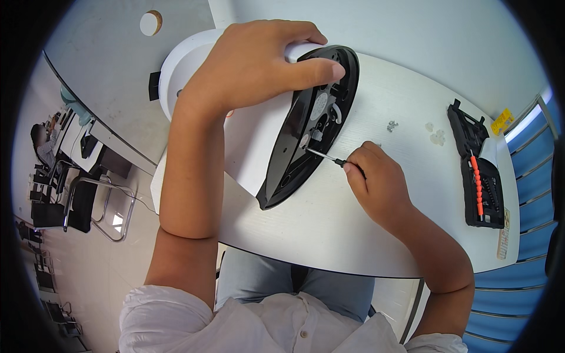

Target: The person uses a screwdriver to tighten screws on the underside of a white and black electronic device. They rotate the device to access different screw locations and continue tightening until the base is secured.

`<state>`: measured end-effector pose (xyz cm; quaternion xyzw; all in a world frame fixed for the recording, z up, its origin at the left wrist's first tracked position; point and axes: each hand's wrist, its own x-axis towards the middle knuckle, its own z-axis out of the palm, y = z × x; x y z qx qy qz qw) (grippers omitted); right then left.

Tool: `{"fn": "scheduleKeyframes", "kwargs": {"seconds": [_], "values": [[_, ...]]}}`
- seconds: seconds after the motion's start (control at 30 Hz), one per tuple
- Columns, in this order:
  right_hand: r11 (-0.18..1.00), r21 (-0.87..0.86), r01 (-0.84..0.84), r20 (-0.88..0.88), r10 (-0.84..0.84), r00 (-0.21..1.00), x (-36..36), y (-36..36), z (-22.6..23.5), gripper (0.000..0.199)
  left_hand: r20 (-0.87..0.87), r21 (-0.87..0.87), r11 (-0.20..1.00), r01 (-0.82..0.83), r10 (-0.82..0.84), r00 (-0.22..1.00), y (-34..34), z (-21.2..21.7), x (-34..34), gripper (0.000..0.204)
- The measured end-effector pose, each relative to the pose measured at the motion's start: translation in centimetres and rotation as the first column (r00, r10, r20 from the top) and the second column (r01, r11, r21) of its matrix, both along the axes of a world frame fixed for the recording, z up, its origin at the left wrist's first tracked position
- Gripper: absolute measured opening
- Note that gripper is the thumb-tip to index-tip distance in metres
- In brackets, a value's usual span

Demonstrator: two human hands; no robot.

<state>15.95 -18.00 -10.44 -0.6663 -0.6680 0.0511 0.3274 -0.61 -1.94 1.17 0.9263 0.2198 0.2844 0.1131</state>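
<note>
A: Containers first?

B: One, an open black plastic tool case at 3 o'clock on the white worktop. Its lower half holds a row of orange-handled bits; the upper half looks bare moulded plastic, contents too small to tell.

A: Main thing?

B: A white round appliance with a glossy black oval base plate, lying on its side at centre, base plate facing 4 o'clock. The plate's long axis runs from 1 o'clock down to 7 o'clock.

A: Left hand?

B: The left hand is clamped over the white body at 12 o'clock, thumb pressed on the black rim, fingers wrapped over the top.

A: Right?

B: The right hand lies at 4 o'clock of the plate, just beside it, fingers closed around a thin black-handled screwdriver with a silver shaft.

A: Which way does it point?

B: Tip toward 10 o'clock, touching the plate's inner face near its middle; handle end sits in the hand. Long axis nearly level, slightly tilted.

A: Anything else?

B: Small grey screws and pale plastic bits between plate and case, well apart from both hands.
</note>
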Motion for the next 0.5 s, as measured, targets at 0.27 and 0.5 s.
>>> {"fn": "scheduleKeyframes", "kwargs": {"seconds": [0.27,0.5], "values": [[0.937,0.329,-0.116,0.391,-0.023,0.92,-0.5,-0.1,-0.2,0.018,-0.011,0.022,1.0,-0.013,0.014,1.0,0.1,0.0,-0.1,0.063],[0.991,0.127,-0.042,0.094,0.03,0.995,0.0,0.1,-1.1,0.011,-0.013,0.029,1.0,-0.011,0.011,1.0,0.2,0.0,0.1,0.063]]}}
